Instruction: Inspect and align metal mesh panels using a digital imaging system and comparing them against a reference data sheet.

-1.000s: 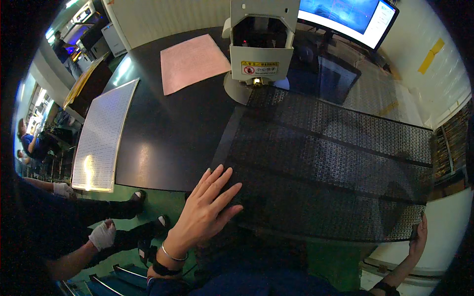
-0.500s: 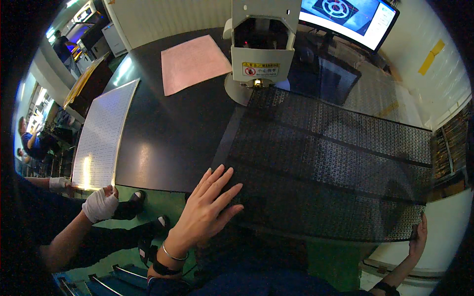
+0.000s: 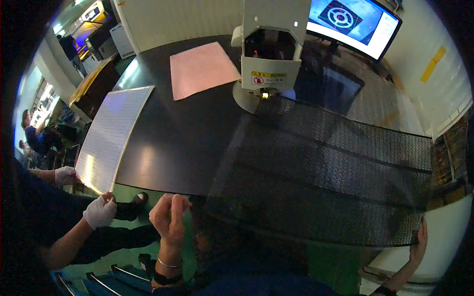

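A large dark, see-through film sheet (image 3: 321, 172) printed with rows of small patterns lies over the right half of the black table (image 3: 168, 138). My right hand (image 3: 419, 242) grips its near right corner, with the fingers partly hidden. My left hand (image 3: 170, 217) is raised at the table's near edge, left of the sheet, its fingers curled closed; whatever they may hold is not visible. At the sheet's far left stands a pale machine head (image 3: 271, 71) with a small light glowing underneath.
A pink sheet (image 3: 202, 71) lies at the back of the table. On the left, a co-worker's gloved hands (image 3: 100, 212) hold a white panel (image 3: 116, 130) that rests against the table. A monitor (image 3: 353, 24) displays a ring-shaped image at the back right.
My left hand has lifted off the sheet's left edge, moved left and toward me, and its spread fingers have curled closed. My right hand stays at the corner. The view has shifted slightly.
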Demonstrator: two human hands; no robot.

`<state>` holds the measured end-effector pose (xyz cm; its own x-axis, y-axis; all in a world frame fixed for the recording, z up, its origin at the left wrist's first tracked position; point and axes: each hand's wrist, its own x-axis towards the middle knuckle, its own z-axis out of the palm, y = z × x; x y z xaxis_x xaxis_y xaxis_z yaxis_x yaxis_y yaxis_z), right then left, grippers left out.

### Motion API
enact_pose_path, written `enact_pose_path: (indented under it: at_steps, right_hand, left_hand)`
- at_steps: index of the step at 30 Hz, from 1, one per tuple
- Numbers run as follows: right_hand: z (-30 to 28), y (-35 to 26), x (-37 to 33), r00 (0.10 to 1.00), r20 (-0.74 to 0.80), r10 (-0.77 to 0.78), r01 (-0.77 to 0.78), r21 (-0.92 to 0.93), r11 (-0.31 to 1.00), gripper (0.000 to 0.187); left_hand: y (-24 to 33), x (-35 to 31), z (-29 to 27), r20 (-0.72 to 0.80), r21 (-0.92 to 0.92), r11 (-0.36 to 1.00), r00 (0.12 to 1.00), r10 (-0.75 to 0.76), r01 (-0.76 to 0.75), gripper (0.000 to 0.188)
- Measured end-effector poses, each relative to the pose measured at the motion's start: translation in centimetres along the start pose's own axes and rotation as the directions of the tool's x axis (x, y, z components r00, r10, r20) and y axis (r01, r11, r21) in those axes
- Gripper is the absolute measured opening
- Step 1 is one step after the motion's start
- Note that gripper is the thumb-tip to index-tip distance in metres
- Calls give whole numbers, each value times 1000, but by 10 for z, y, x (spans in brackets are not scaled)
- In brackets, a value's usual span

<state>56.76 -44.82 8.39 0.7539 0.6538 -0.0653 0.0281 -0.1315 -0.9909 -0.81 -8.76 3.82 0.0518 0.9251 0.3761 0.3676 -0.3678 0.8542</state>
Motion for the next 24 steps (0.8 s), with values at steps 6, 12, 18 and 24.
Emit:
enact_pose_path:
  at_steps: [6,12,18,24]
  right_hand:
    - [-20,27,4,988,-28,-154,144,-230,962,63]
    - [-11,31,2,997,12,-73,74,-151,986,60]
    - [-21,47,2,996,53,-73,82,-202,976,72]
    - [57,12,-22,916,-390,-97,17,-203,979,45]
  left_hand:
    - [-15,-3,-9,293,-271,776,817,-497,569,35]
    - [-11,5,-4,685,-352,354,497,-533,866,44]
    - [-9,9,11,621,-416,720,752,-222,556,31]
    - [10,13,-6,320,-450,853,939,-122,264,23]
